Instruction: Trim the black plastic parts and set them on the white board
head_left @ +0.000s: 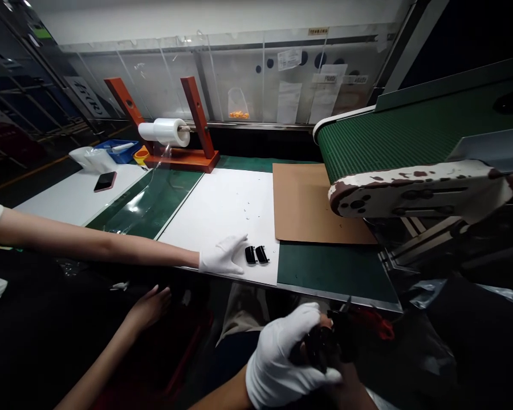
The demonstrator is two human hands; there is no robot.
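Observation:
My left hand [282, 356], in a white glove, is low in front of me, below the table edge, and closed round a small black part [314, 347]. My right hand [353, 387] is bare, mostly hidden behind the left hand, and grips a cutter with red handles [374, 324] against the part. On the white table sheet [226, 210] lie two small black parts [256, 254]. A co-worker's white-gloved hand [222, 256] reaches in from the left and rests just beside them. Another bare hand [151, 304] of a co-worker hangs below the table at the lower left.
A green conveyor belt [410, 136] with a worn white end plate juts in from the right above a brown cardboard sheet [312, 202]. An orange stand holds a roll of clear film [165, 131] at the back. A phone [105, 181] and a blue tray [119, 149] lie far left.

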